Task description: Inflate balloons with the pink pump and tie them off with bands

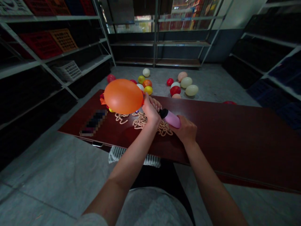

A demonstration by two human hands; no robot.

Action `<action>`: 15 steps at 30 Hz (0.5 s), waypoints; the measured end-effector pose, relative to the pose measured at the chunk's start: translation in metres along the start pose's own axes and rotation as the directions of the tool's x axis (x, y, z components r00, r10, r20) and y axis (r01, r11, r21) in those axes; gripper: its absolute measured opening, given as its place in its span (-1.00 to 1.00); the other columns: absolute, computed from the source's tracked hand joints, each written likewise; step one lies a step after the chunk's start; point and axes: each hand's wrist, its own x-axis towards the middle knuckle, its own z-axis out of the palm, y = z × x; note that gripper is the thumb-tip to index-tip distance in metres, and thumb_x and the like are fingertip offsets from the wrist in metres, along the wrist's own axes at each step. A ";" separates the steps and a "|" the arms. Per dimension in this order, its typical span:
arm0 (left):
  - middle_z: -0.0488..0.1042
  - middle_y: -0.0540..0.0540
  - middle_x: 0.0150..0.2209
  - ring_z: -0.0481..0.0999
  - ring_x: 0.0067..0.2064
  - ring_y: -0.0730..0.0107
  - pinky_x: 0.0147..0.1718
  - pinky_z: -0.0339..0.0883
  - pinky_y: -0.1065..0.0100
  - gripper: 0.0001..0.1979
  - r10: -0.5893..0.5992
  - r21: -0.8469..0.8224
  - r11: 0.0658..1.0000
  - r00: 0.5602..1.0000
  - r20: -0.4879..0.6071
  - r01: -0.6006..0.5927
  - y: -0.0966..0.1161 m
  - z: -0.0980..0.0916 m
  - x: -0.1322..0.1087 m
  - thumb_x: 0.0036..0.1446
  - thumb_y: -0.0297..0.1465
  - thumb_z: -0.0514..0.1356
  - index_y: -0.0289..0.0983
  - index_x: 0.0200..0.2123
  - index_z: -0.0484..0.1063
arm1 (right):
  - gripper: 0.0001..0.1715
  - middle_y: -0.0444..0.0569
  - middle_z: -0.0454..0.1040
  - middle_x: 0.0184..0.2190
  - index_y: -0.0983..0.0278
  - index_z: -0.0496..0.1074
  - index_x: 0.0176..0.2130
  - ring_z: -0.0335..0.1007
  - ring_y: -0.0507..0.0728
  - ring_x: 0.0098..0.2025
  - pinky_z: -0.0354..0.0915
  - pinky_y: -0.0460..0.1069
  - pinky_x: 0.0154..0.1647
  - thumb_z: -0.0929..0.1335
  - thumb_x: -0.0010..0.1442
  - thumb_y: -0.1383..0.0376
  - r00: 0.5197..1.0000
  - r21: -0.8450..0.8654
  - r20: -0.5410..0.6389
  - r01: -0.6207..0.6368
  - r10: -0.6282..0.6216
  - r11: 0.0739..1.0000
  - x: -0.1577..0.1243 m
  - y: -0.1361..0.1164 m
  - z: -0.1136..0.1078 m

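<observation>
An inflated orange balloon (123,96) hangs over the far left of a dark red wooden table (223,131). My left hand (150,111) pinches its neck against the black nozzle of a pink handheld balloon pump (171,118). My right hand (187,130) wraps around the pump's pink body. Under both hands lies a tangled heap of pale, thin uninflated balloons (145,121). The balloon's neck is hidden inside my left fingers.
Several inflated balloons in mixed colours (180,82) lie on the concrete floor beyond the table. A pixelated flat object, probably a phone (93,123), lies on the tabletop. Metal shelves with crates line both sides, and a white ribbed item (134,157) sits below the near edge.
</observation>
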 end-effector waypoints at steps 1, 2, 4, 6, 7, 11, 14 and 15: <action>-0.05 0.12 -0.78 -0.04 -0.77 0.57 -0.74 -0.09 0.39 -0.45 -0.006 -0.014 1.000 1.000 -0.002 0.006 -0.004 -0.002 -0.004 0.40 -0.30 0.03 -0.22 -0.68 -0.01 | -0.40 0.03 0.56 -0.38 0.29 0.49 -0.15 0.44 0.17 -0.38 0.09 0.00 -0.38 0.32 0.19 -0.16 1.000 -0.006 0.006 -0.003 0.003 1.000 0.000 0.001 0.000; -0.05 0.12 -0.78 -0.04 -0.77 0.57 -0.74 -0.08 0.39 -0.44 -0.010 -0.021 1.000 1.000 -0.008 0.010 -0.006 -0.004 -0.006 0.39 -0.28 0.04 -0.22 -0.68 -0.01 | -0.42 0.04 0.57 -0.37 0.29 0.49 -0.16 0.44 0.17 -0.37 0.10 0.00 -0.38 0.32 0.19 -0.15 1.000 -0.009 0.014 -0.002 0.002 1.000 -0.001 0.001 0.000; -0.05 0.14 -0.78 -0.03 -0.77 0.58 -0.73 -0.07 0.40 -0.42 -0.014 -0.027 1.000 0.999 -0.033 0.013 -0.004 -0.009 -0.004 0.38 -0.21 0.08 -0.22 -0.67 -0.02 | -0.44 0.04 0.57 -0.34 0.29 0.48 -0.15 0.44 0.16 -0.35 0.10 -0.01 -0.37 0.32 0.20 -0.13 0.999 -0.011 0.029 0.017 -0.017 1.000 -0.001 -0.002 -0.001; -0.06 0.15 -0.78 -0.04 -0.78 0.59 -0.73 -0.10 0.41 -0.41 -0.039 -0.030 0.999 0.997 -0.067 0.037 0.004 -0.017 0.001 0.36 -0.18 0.09 -0.23 -0.67 -0.04 | -0.44 0.03 0.57 -0.33 0.29 0.48 -0.15 0.44 0.15 -0.35 0.08 -0.01 -0.37 0.33 0.20 -0.13 0.997 -0.020 0.048 0.054 -0.053 0.998 -0.001 -0.007 -0.002; -0.06 0.14 -0.79 -0.05 -0.78 0.59 -0.73 -0.11 0.41 -0.41 -0.058 -0.037 0.998 0.995 -0.082 0.055 0.010 -0.020 0.005 0.37 -0.19 0.07 -0.23 -0.67 -0.04 | -0.43 0.03 0.57 -0.34 0.29 0.48 -0.15 0.44 0.15 -0.35 0.07 -0.01 -0.37 0.33 0.20 -0.14 0.996 -0.030 0.059 0.075 -0.073 0.997 0.000 -0.011 -0.003; -0.08 0.14 -0.79 -0.08 -0.78 0.59 -0.72 -0.15 0.41 -0.45 -0.079 -0.056 0.996 0.984 -0.159 0.071 0.039 -0.037 0.017 0.39 -0.31 0.00 -0.23 -0.66 -0.07 | -0.40 0.02 0.56 -0.35 0.29 0.48 -0.15 0.41 0.13 -0.37 0.02 -0.01 -0.38 0.33 0.20 -0.18 0.980 -0.062 0.141 0.151 -0.141 0.987 0.002 -0.025 -0.005; -0.10 0.15 -0.78 -0.09 -0.77 0.59 -0.71 -0.14 0.41 -0.47 -0.057 -0.032 0.998 0.976 -0.211 0.051 0.062 -0.049 0.026 0.38 -0.31 0.00 -0.23 -0.65 -0.10 | -0.39 0.03 0.56 -0.33 0.30 0.48 -0.13 0.40 0.13 -0.36 0.01 -0.01 -0.39 0.32 0.21 -0.17 0.963 -0.063 0.200 0.196 -0.180 0.979 0.002 -0.029 -0.005; -0.10 0.15 -0.77 -0.09 -0.77 0.58 -0.70 -0.13 0.41 -0.48 -0.049 -0.025 0.999 0.975 -0.217 0.044 0.070 -0.052 0.029 0.38 -0.32 -0.01 -0.22 -0.64 -0.10 | -0.38 0.03 0.56 -0.32 0.30 0.48 -0.12 0.40 0.13 -0.36 0.00 -0.01 -0.39 0.31 0.21 -0.18 0.959 -0.064 0.210 0.206 -0.189 0.976 0.002 -0.029 -0.005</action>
